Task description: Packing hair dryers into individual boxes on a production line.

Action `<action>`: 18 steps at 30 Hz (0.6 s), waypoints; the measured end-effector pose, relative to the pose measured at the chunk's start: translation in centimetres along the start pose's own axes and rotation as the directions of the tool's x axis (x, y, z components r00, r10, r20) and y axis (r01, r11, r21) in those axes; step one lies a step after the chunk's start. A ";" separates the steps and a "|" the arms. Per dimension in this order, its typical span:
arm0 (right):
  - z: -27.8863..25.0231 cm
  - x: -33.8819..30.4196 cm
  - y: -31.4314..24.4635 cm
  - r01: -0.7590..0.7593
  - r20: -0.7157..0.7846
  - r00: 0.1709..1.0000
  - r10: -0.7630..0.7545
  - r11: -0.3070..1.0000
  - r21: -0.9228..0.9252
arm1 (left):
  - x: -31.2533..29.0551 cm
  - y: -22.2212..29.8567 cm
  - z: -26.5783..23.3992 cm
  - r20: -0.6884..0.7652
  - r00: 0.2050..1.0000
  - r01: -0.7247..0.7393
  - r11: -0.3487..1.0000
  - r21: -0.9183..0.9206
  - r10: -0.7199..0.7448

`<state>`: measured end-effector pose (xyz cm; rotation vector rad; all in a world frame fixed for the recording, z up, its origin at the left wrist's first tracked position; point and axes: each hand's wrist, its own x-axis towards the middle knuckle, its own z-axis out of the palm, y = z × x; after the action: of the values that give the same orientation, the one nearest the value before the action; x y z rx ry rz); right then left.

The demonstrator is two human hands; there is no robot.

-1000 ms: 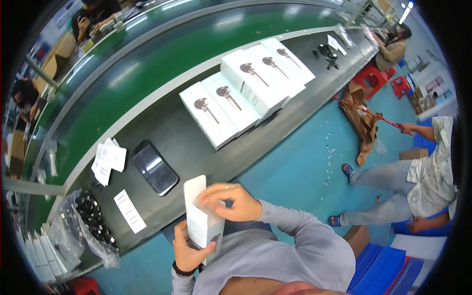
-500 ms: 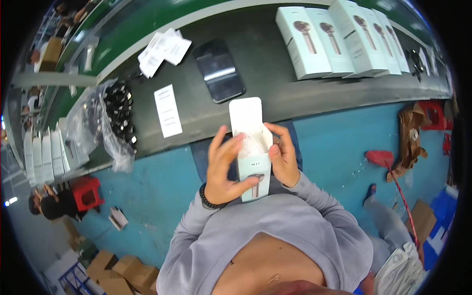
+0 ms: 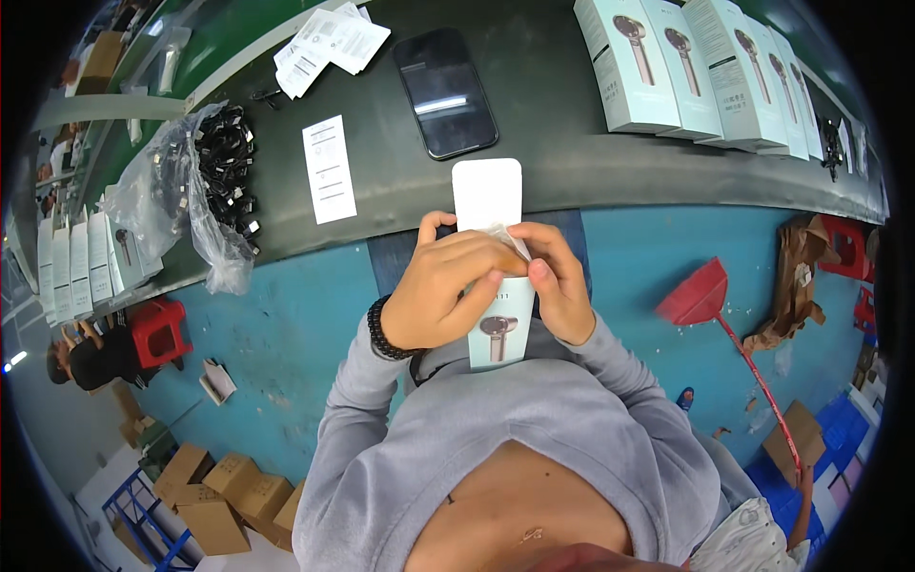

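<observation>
A tall pale-mint printed box [image 3: 498, 329] stands upright against my body, its white top flap [image 3: 487, 191] raised on the far side. My left hand [image 3: 448, 286], with a black beaded bracelet at the wrist, lies closed across the box mouth; its fingertips are partly hidden there. Crumpled clear plastic wrap [image 3: 515, 240] pokes out of the opening between my hands. With my right hand [image 3: 560, 286] I grip the box's right upper edge, thumb and forefinger beside the wrap. What lies inside the box is hidden.
On the dark bench rest a black phone [image 3: 446, 93], a white printed slip [image 3: 329, 170], a leaflet pile [image 3: 329, 46], a plastic bag of black cables [image 3: 224, 176] and several similar boxes [image 3: 658, 71]. A person holds a red long-handled dustpan [image 3: 696, 296] at the right.
My left hand has gone from spread fingers to closed over the box mouth. The wrap has shifted toward my right hand. The view has tilted, and the dustpan at the right has moved left.
</observation>
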<state>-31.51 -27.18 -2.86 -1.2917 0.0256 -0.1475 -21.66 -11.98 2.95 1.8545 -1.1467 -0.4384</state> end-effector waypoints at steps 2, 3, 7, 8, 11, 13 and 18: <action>-0.1 -0.1 0.0 -0.025 0.021 0.999 0.026 0.998 -0.053 | 0.0 -0.1 0.8 -0.003 0.996 0.086 0.995 -0.052 -0.086; 0.0 -0.1 0.1 -0.023 0.011 1.000 0.024 0.999 -0.049 | -0.1 -0.2 1.9 -0.197 0.965 0.128 0.965 -0.229 -0.175; 0.6 -0.3 0.6 0.010 -0.050 0.999 -0.009 1.000 0.011 | 0.2 0.5 1.8 -0.391 0.874 0.191 0.943 -0.272 -0.289; 0.8 -0.4 0.7 0.005 -0.050 0.999 -0.004 1.000 0.013 | 0.4 0.6 1.3 -0.390 0.872 0.195 0.942 -0.275 -0.294; 1.3 -0.5 0.8 0.074 -0.140 0.988 -0.070 0.997 0.022 | 0.8 0.7 -0.3 -0.191 0.961 0.182 0.978 -0.104 -0.199; 0.8 -0.8 0.5 0.033 -0.070 0.997 -0.030 0.999 0.032 | 0.8 0.6 -1.0 -0.024 0.996 0.087 0.993 -0.080 -0.089; 0.1 0.0 -0.4 0.071 0.031 0.997 -0.067 0.988 -0.137 | -1.0 -0.3 -0.6 -0.124 0.992 -0.034 0.999 -0.019 0.031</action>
<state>-31.56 -27.21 -2.41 -1.4332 -0.0320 -0.1903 -21.59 -10.78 2.94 1.8166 -1.0831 -0.3115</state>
